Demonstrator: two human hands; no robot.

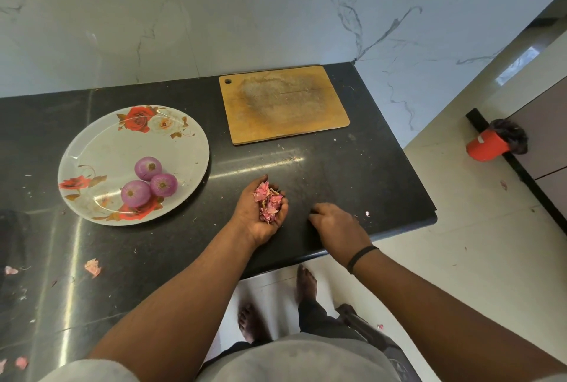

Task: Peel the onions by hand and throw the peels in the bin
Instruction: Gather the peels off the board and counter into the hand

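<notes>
Three peeled purple onions (149,180) lie together on a floral white plate (92,142) at the left of the black counter. My left hand (260,216) is palm up just above the counter, cupped round a pile of pink onion peels (268,202). My right hand (336,223) rests palm down on the counter near its front right corner, fingers bent onto the surface; what lies under them is hidden. A red bin (487,145) with a black liner stands on the floor at the right.
A worn wooden cutting board (283,103) lies at the back of the counter (337,173). Loose peel scraps sit on the counter at the left front (93,267) and a small bit near the right edge (367,213). Pale tiled floor lies beyond the counter's right edge.
</notes>
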